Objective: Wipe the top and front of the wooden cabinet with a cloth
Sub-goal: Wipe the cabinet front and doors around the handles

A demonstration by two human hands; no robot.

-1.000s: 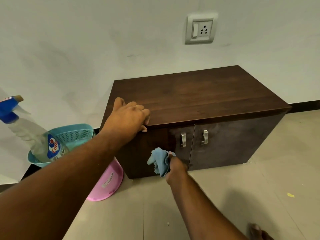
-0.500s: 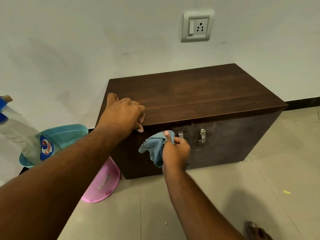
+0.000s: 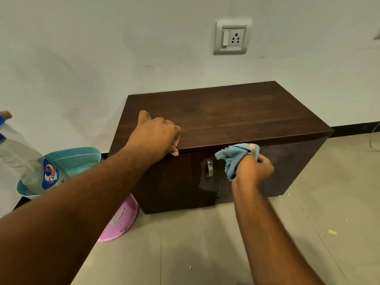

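Observation:
A low dark wooden cabinet (image 3: pixel 236 112) with two doors stands against the white wall. My left hand (image 3: pixel 158 135) grips the front left edge of its top, fingers curled over the lip. My right hand (image 3: pixel 254 170) holds a crumpled light blue cloth (image 3: pixel 233 159) against the upper part of the right door, just under the top edge. One metal handle (image 3: pixel 209 168) shows on the left door; my right hand and the cloth hide the other handle.
A clear spray bottle (image 3: pixel 30 163) with a blue label leans in a teal basket (image 3: pixel 76 159) left of the cabinet. A pink plastic tub (image 3: pixel 121 219) lies tilted on the floor by the cabinet's left corner. A wall socket (image 3: pixel 231 38) sits above. Tiled floor (image 3: pixel 205 243) lies in front.
My right hand has carried the cloth up and to the right across the cabinet front, from low on the left door to the top of the right door. My left hand stayed put.

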